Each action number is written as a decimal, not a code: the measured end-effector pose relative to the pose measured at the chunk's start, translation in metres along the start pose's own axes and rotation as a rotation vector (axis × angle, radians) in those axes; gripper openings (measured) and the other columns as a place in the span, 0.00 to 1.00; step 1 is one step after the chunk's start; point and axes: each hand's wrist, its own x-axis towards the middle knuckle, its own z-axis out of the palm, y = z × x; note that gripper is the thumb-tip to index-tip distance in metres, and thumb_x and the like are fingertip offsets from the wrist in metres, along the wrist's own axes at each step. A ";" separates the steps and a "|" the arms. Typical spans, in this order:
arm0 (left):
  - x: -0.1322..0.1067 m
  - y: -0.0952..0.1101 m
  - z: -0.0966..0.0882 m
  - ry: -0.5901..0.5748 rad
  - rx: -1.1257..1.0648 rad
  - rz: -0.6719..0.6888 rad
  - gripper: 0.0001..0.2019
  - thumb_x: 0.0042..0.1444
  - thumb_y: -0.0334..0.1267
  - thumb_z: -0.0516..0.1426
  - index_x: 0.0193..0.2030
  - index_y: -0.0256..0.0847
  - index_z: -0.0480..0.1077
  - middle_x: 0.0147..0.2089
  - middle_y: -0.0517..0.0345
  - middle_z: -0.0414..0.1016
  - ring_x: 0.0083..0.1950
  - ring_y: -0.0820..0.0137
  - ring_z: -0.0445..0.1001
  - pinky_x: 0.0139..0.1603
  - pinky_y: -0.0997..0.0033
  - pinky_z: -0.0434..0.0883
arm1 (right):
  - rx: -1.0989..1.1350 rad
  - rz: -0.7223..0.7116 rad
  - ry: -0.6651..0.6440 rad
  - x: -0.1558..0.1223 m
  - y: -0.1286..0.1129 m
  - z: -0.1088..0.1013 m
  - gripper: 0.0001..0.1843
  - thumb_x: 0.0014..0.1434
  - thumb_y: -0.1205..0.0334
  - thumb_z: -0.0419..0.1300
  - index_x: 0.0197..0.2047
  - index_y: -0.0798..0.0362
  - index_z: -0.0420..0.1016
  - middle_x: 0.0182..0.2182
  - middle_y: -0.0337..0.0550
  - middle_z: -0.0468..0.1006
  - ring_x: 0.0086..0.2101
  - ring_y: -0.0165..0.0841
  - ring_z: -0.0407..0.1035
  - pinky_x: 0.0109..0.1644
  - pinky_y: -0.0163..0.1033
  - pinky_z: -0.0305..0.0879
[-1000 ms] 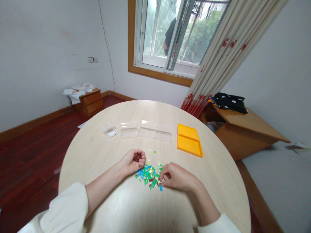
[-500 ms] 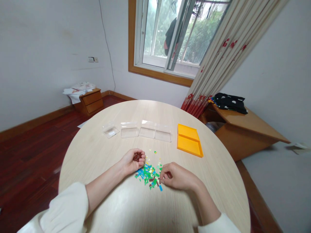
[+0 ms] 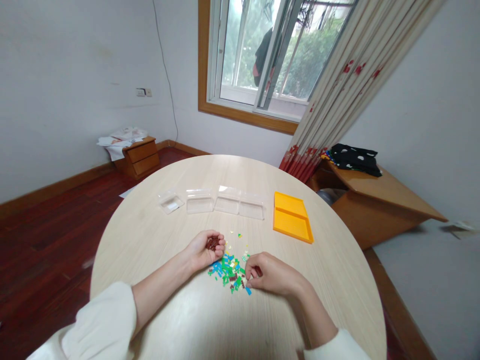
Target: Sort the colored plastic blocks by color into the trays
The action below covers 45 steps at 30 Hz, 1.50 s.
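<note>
Palm up and cupped, my left hand [image 3: 205, 249] holds a heap of small dark brown toy bricks [image 3: 213, 243] over the left side of a loose pile. This pile of small toy bricks [image 3: 228, 270] lies on the table, mostly green and blue, with some brown, yellow and pale pieces. At its right edge my right hand [image 3: 268, 271] is curled, thumb and forefinger pinched together low over the pile. Something dark brown, like a brick, shows inside its curled fingers; the fingertips partly cover the pieces beneath. A blue brick [image 3: 248, 290] lies just below the fingertips.
Clear plastic boxes [image 3: 199, 204] stand in a row across the round table [image 3: 180, 320], a smaller clear box [image 3: 170, 202] at their left. An open yellow case [image 3: 294, 226] lies to the right. Beyond the table are a drawer cabinet [image 3: 140, 157] and a tilted wooden board [image 3: 390, 197].
My right hand has shifted slightly left, its fingertips closer over the brown pieces at the pile's edge. My left hand has stayed nearly still with its bricks.
</note>
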 end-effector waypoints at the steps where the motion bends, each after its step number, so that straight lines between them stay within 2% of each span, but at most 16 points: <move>1: 0.000 0.000 0.000 0.000 -0.002 -0.001 0.08 0.50 0.26 0.47 0.21 0.35 0.57 0.19 0.59 0.56 0.18 0.80 0.53 0.14 0.84 0.54 | 0.008 0.005 -0.010 0.001 0.001 0.000 0.01 0.44 0.69 0.61 0.25 0.56 0.73 0.19 0.32 0.64 0.21 0.23 0.57 0.24 0.28 0.48; 9: 0.001 0.000 0.000 -0.001 -0.009 0.012 0.09 0.50 0.27 0.47 0.21 0.35 0.57 0.19 0.59 0.56 0.18 0.80 0.53 0.14 0.84 0.53 | -0.009 0.036 0.087 0.002 0.004 0.000 0.06 0.49 0.66 0.58 0.23 0.57 0.72 0.18 0.33 0.63 0.22 0.24 0.55 0.25 0.29 0.48; 13: 0.002 0.000 -0.001 0.002 -0.004 0.015 0.09 0.50 0.27 0.47 0.20 0.35 0.58 0.18 0.59 0.57 0.18 0.80 0.53 0.14 0.84 0.53 | -0.017 0.043 0.104 0.001 0.003 -0.001 0.04 0.48 0.68 0.58 0.24 0.57 0.73 0.19 0.33 0.63 0.22 0.24 0.56 0.25 0.28 0.48; 16: 0.001 -0.001 -0.001 -0.002 0.006 0.012 0.10 0.51 0.27 0.47 0.20 0.34 0.59 0.18 0.58 0.58 0.18 0.79 0.54 0.15 0.83 0.55 | -0.018 0.020 0.089 0.000 0.003 0.000 0.04 0.47 0.69 0.57 0.25 0.57 0.73 0.18 0.32 0.62 0.22 0.24 0.56 0.24 0.28 0.48; 19: 0.000 -0.002 -0.001 -0.021 0.048 -0.011 0.11 0.53 0.29 0.47 0.21 0.32 0.62 0.19 0.54 0.61 0.19 0.77 0.58 0.16 0.81 0.59 | -0.040 -0.011 0.113 0.000 0.002 0.001 0.06 0.47 0.71 0.54 0.22 0.57 0.71 0.17 0.32 0.60 0.21 0.23 0.54 0.24 0.29 0.47; 24: -0.001 -0.005 0.000 -0.057 0.113 -0.050 0.14 0.55 0.33 0.46 0.25 0.28 0.67 0.22 0.47 0.67 0.24 0.72 0.67 0.25 0.74 0.68 | 0.051 -0.010 0.184 -0.003 -0.003 -0.006 0.06 0.48 0.70 0.53 0.23 0.56 0.70 0.19 0.33 0.62 0.22 0.24 0.55 0.25 0.29 0.50; 28: -0.001 -0.011 0.000 -0.110 0.157 -0.084 0.17 0.56 0.35 0.45 0.29 0.24 0.70 0.27 0.40 0.71 0.31 0.65 0.73 0.38 0.65 0.71 | 0.208 -0.057 0.354 -0.004 -0.011 -0.009 0.05 0.50 0.67 0.55 0.26 0.56 0.71 0.22 0.36 0.66 0.26 0.27 0.59 0.29 0.30 0.55; 31: -0.001 -0.017 0.000 -0.145 0.185 -0.120 0.17 0.56 0.35 0.45 0.31 0.22 0.70 0.28 0.38 0.72 0.33 0.62 0.74 0.42 0.62 0.70 | 0.260 -0.127 0.473 -0.002 -0.020 -0.007 0.05 0.51 0.66 0.56 0.26 0.55 0.71 0.23 0.36 0.67 0.27 0.27 0.60 0.32 0.32 0.57; 36: -0.001 -0.019 0.002 -0.084 0.169 -0.093 0.14 0.55 0.32 0.46 0.30 0.24 0.69 0.26 0.41 0.71 0.29 0.65 0.73 0.36 0.65 0.71 | 0.244 -0.145 0.567 0.004 -0.021 -0.004 0.06 0.52 0.65 0.55 0.26 0.54 0.71 0.23 0.37 0.68 0.27 0.28 0.62 0.33 0.33 0.58; 38: -0.002 -0.015 0.002 -0.037 0.109 -0.061 0.12 0.54 0.29 0.46 0.25 0.28 0.67 0.23 0.45 0.69 0.24 0.71 0.69 0.29 0.71 0.70 | 0.225 -0.099 0.646 0.007 -0.013 -0.004 0.07 0.53 0.64 0.55 0.27 0.55 0.71 0.23 0.38 0.69 0.27 0.29 0.62 0.32 0.33 0.58; 40: -0.002 -0.009 0.003 -0.005 0.041 -0.028 0.11 0.53 0.28 0.47 0.22 0.31 0.63 0.20 0.51 0.65 0.20 0.76 0.63 0.20 0.79 0.65 | 0.197 -0.043 0.710 0.010 -0.004 -0.004 0.07 0.54 0.64 0.54 0.27 0.55 0.71 0.24 0.39 0.70 0.27 0.29 0.63 0.32 0.34 0.59; 42: -0.003 -0.003 0.003 0.005 -0.010 0.007 0.11 0.53 0.27 0.47 0.20 0.33 0.60 0.18 0.56 0.61 0.17 0.79 0.58 0.15 0.84 0.58 | 0.163 -0.020 0.688 0.011 0.003 -0.003 0.06 0.53 0.65 0.54 0.28 0.55 0.71 0.24 0.39 0.70 0.27 0.29 0.63 0.32 0.34 0.59; 45: -0.003 0.001 0.003 -0.001 -0.050 0.041 0.10 0.52 0.27 0.47 0.21 0.34 0.59 0.18 0.58 0.58 0.17 0.80 0.54 0.13 0.85 0.53 | 0.104 -0.073 0.507 0.010 0.005 -0.001 0.05 0.51 0.69 0.55 0.27 0.55 0.72 0.25 0.39 0.70 0.28 0.29 0.64 0.33 0.33 0.58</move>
